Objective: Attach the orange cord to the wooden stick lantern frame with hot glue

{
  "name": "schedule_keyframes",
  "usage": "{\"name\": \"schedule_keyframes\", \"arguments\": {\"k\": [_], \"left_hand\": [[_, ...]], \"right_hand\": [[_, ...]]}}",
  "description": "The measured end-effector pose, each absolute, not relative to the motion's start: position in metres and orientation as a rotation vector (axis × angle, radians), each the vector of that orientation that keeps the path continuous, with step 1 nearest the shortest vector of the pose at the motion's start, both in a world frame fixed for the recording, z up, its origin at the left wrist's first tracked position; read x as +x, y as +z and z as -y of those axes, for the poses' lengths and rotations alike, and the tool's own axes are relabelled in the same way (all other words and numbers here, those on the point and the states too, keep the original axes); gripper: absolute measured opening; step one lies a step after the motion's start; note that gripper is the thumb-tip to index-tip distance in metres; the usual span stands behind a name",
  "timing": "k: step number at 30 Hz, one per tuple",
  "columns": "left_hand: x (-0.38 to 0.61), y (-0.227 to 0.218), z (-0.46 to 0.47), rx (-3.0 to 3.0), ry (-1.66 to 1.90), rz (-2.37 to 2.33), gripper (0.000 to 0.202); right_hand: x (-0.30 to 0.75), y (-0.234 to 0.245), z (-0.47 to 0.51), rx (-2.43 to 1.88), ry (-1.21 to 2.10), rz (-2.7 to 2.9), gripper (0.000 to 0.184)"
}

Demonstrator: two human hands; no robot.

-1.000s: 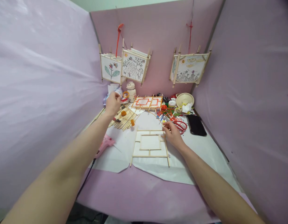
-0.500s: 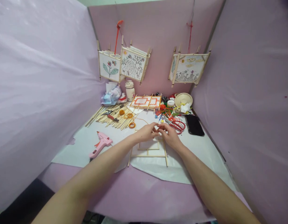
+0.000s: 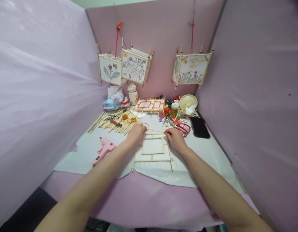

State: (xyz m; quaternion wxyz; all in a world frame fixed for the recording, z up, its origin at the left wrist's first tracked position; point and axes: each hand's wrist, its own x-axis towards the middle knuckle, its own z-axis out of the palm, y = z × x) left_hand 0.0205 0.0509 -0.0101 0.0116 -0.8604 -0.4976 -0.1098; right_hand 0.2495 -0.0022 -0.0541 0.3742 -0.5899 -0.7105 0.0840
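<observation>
Here, an orange cord [image 3: 155, 131] stretches taut between the two hands, its long axis running left to right across the far edge of the stick frame [image 3: 152, 149]. The left hand [image 3: 135, 133] sits at the frame's far-left corner, fingers curled narrow about the cord's end; the right hand [image 3: 174, 138] sits at the far-right corner, thumb and forefinger pinched on the other end. The frame lies flat on the white paper sheet [image 3: 207, 154], a small rectangle inside a larger one, its two long side sticks pointing toward the person and away.

Left of the frame lies a pink glue gun [image 3: 103, 149], nozzle pointing away. Beyond the frame's left corner is a spread of loose sticks [image 3: 115, 120] with pliers [image 3: 113, 120] on top — and straight beyond, a second frame trimmed in orange [image 3: 149, 104]. Beyond the right corner lie red scissors [image 3: 183, 127], with a black phone [image 3: 200, 127] just beside them. Further back stands a cream bowl [image 3: 188, 101] — what is in it I cannot tell — with crumpled white paper [image 3: 189, 110] at its near rim.
</observation>
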Motion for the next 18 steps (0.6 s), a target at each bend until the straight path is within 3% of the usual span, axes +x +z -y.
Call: {"name": "schedule_keyframes", "arguments": {"k": [18], "left_hand": [[-0.007,-0.017,-0.023,-2.627,-0.351,1.748,0.026]], "right_hand": [[0.250,-0.058,0.003,-1.369,0.331,1.922,0.014]]}}
